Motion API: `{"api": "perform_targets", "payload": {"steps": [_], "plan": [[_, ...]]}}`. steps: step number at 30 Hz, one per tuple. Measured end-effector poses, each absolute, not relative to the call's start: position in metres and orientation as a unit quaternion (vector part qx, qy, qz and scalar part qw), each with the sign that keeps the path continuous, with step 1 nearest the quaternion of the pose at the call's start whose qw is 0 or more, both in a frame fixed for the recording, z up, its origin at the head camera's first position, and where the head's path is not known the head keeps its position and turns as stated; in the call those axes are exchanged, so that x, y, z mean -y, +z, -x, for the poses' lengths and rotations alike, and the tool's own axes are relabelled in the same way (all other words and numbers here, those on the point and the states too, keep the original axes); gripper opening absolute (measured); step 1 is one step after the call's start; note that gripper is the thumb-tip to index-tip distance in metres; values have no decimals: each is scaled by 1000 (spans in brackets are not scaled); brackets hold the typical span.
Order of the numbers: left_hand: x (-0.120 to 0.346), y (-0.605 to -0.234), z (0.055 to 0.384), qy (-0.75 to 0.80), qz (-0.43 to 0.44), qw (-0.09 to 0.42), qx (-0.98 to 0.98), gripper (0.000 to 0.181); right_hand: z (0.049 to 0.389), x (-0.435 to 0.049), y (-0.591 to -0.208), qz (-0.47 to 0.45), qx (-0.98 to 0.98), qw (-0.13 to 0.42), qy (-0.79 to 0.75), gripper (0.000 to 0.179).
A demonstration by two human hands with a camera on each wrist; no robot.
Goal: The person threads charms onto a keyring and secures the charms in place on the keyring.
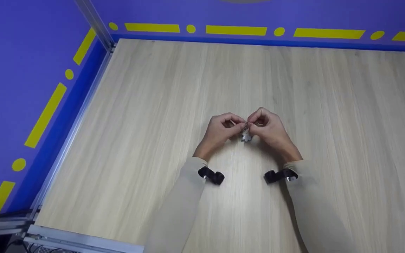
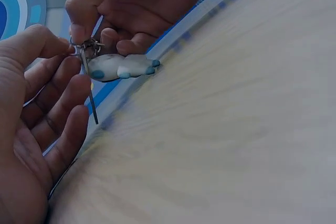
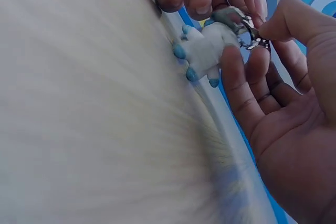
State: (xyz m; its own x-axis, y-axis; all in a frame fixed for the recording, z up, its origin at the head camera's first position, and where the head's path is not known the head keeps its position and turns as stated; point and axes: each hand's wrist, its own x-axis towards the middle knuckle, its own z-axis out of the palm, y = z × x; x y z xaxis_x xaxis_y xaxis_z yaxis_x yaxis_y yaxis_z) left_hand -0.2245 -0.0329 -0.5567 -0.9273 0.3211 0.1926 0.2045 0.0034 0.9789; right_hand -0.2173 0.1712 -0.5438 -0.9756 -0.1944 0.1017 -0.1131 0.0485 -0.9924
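Note:
Close together over the middle of the table, my left hand and right hand meet fingertip to fingertip at a keychain. Thumb and forefinger of each hand pinch its metal ring. From the ring hangs a small white figure with blue tips, also visible as a white charm in the right wrist view. A thin metal piece, perhaps a key seen edge-on, points down beside the left fingers. Fingertips partly cover the ring, so its exact opening cannot be made out.
The wood-grain table spreads around both hands. A blue wall with yellow markings stands behind it, and another blue panel rises on the left. Metal framing runs along the left edge.

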Motion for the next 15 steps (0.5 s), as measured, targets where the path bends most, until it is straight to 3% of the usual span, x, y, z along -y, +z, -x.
{"api": "perform_targets", "payload": {"steps": [15], "plan": [[34, -558, 227, 680, -197, 61, -704, 8, 216, -173, -545, 83, -669, 18, -738, 10]]}}
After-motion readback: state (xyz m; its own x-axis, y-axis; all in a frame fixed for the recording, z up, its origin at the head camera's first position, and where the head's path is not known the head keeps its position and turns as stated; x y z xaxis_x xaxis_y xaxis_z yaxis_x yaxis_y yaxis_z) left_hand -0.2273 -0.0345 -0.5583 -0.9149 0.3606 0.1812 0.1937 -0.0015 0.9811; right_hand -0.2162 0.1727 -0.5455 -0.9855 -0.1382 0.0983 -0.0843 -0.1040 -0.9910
